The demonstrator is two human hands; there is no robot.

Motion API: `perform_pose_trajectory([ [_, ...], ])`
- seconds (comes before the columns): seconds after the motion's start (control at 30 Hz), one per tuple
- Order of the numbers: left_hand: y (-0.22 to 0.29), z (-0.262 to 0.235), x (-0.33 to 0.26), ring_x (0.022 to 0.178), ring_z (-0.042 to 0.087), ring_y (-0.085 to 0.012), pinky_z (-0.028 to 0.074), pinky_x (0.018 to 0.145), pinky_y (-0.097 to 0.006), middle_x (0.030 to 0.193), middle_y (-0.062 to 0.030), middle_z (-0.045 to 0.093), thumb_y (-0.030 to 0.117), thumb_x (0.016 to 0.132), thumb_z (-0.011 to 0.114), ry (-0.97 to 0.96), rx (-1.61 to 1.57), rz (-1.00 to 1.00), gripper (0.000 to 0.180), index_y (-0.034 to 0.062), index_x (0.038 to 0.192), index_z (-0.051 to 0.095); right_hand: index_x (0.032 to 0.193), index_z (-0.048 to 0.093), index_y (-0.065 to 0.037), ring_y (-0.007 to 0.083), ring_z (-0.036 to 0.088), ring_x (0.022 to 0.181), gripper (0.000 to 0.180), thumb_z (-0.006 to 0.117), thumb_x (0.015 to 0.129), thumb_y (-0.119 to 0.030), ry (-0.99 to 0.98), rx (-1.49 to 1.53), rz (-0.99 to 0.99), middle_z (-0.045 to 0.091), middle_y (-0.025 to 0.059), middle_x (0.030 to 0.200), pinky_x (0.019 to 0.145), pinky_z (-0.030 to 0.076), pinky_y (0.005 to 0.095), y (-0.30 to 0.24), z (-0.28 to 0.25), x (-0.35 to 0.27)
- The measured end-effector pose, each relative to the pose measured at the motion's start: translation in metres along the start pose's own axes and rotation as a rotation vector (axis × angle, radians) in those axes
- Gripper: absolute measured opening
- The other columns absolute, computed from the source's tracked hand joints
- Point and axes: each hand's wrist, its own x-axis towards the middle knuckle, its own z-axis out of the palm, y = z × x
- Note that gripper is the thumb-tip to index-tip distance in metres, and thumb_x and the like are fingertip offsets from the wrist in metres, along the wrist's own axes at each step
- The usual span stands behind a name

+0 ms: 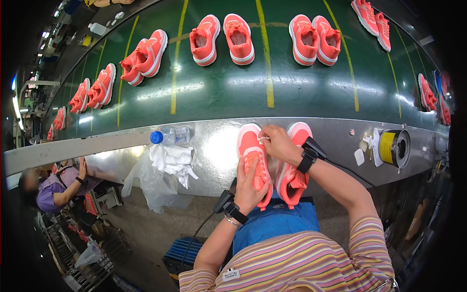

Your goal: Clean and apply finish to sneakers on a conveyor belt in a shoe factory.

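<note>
From my remote seat, nearest me is the striped shirt (311, 258), a pale label (231, 275) on it carrying dark lettering; beyond it, the left hand (250, 192) wraps the left shoe (250, 141), fingers curled over the laces and side; that coral shoe is on the bench (214, 146), sole down as far as I can tell, heel toward the wearer, toe pointing away, long axis running near to far with the toe leaning slightly left; and there's the right hand (282, 143), fingertips pinched on a white scrap (263, 139) at the toe's inner side!

Just right of it I see the right shoe (300, 132), partly under that wrist, toe also away but leaning right, so the two splay apart at the toes; over to the left lie white cloths (174, 163) and, just past them, a clear bottle (175, 136) with a blue cap; far right, a tin (395, 148) wears a yellow label, its print too small for me; farthest, the green belt (214, 92) carries more coral shoes (239, 44), the middle pairs toe-away too.
</note>
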Motion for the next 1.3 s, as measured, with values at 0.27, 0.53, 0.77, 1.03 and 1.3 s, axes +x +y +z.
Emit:
perform_pose_trajectory([
  [0.27,0.003,0.003,0.002,0.121,0.037,-0.0404,0.038,0.097,-0.042,0.133,-0.0241,0.028,0.014,0.065,0.073,-0.008,0.032,0.016,0.075,0.0094,0.131,0.04,0.084,0.059,-0.001,0.0338,0.059,0.077,0.01,0.053,0.077,-0.002,0.231,0.028,0.038,0.059,0.0185,0.082,0.07,0.047,0.0406,0.003,-0.002,0.04],
  [0.53,0.004,0.001,0.0,0.122,0.035,-0.0397,0.036,0.099,-0.042,0.133,-0.0239,0.027,0.014,0.065,0.074,-0.011,0.032,-0.003,0.076,0.0094,0.132,0.039,0.085,0.059,0.0,0.0305,0.06,0.075,0.011,0.054,0.077,-0.005,-0.004,0.167,0.129,0.06,0.0172,0.081,0.068,0.047,0.0375,-0.006,-0.02,0.029],
  [0.77,0.006,0.001,0.003,0.122,0.035,-0.0397,0.036,0.099,-0.043,0.133,-0.0236,0.028,0.014,0.065,0.074,-0.009,0.04,0.006,0.075,0.0086,0.131,0.04,0.08,0.059,0.001,0.0353,0.059,0.08,0.008,0.053,0.077,-0.004,-0.169,-0.066,-0.042,0.06,0.0179,0.081,0.07,0.046,0.0414,-0.001,-0.015,0.007],
  [1.03,0.006,0.001,0.002,0.122,0.035,-0.0394,0.035,0.099,-0.043,0.132,-0.0236,0.028,0.014,0.063,0.075,-0.015,0.059,0.01,0.077,0.0084,0.132,0.039,0.083,0.06,0.0,0.0328,0.061,0.076,0.011,0.057,0.076,-0.007,-0.177,0.108,0.238,0.062,0.0187,0.078,0.068,0.047,0.0393,-0.008,-0.038,0.018],
  [1.3,0.006,0.0,0.003,0.122,0.035,-0.0395,0.035,0.099,-0.043,0.133,-0.0233,0.028,0.014,0.063,0.075,-0.02,0.047,0.01,0.078,0.0086,0.132,0.039,0.082,0.06,0.001,0.0348,0.06,0.077,0.01,0.058,0.075,-0.005,-0.267,0.012,0.058,0.061,0.0185,0.08,0.07,0.046,0.0413,0.017,-0.023,0.009],
])
